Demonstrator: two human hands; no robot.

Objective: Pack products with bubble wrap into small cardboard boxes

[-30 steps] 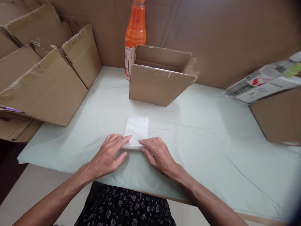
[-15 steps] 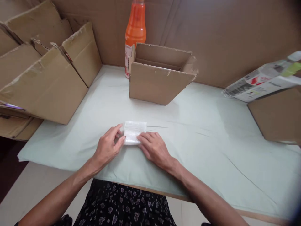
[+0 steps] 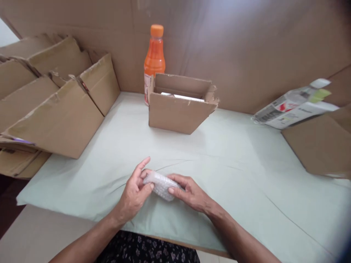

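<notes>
Both hands are clamped on one bundle of bubble wrap (image 3: 162,185), a little below the middle of the frame. The left hand (image 3: 133,194) pinches its left end, thumb in front, other fingers behind, the index finger raised clear. The right hand (image 3: 193,194) grips the right end between thumb and fingers. The hands stand apart, the bundle bridging them. Whether it touches the cloth beneath cannot be told.

The bundle is a short, rounded oblong, tilted down toward the right, translucent whitish plastic with a pebbled, shiny skin. What it wraps, if anything, is hidden.

Around it spreads a pale green cloth (image 3: 233,146), smooth but lightly creased, covering the table. At the bottom edge of the frame lies dark fabric (image 3: 148,250) with a small flower print; pale floor (image 3: 46,230) shows at lower left.

Above centre stands an open brown box (image 3: 178,113) of stiff cardboard, ragged-rimmed, its right side slanting, a white edge showing inside. Just behind it rises an orange bottle (image 3: 154,60) with an orange cap. Larger cut boxes (image 3: 63,122) crowd the left. At right, a printed plastic pack (image 3: 287,107) leans by another box (image 3: 315,146). A dull cardboard wall (image 3: 233,47) closes the top.
</notes>
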